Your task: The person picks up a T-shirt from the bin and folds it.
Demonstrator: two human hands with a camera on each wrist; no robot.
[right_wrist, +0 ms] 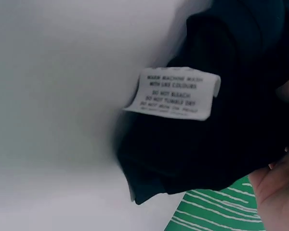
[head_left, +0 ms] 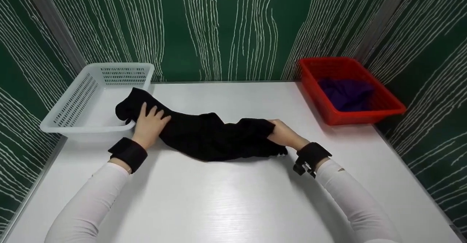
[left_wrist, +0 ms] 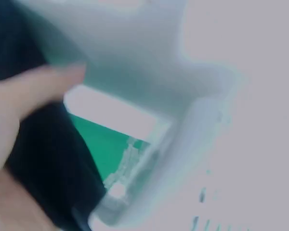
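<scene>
A black garment (head_left: pixel 215 137) lies bunched lengthwise across the white table, its left end raised over the near right corner of the white basket (head_left: pixel 96 129). My left hand (head_left: pixel 149 122) holds it near that end, fingers spread over the top; in the left wrist view a digit (left_wrist: pixel 48 86) crosses the dark cloth. At the other end my right hand (head_left: pixel 284 132) grips the fabric, part of the fingers hidden under a fold. The right wrist view shows a white care label (right_wrist: pixel 176 94) on the garment near this hand.
A red basket (head_left: pixel 368 116) at the back right contains a purple cloth (head_left: pixel 346 94). Green walls (head_left: pixel 226 27) with wavy white lines enclose the table (head_left: pixel 233 199) at the back and sides.
</scene>
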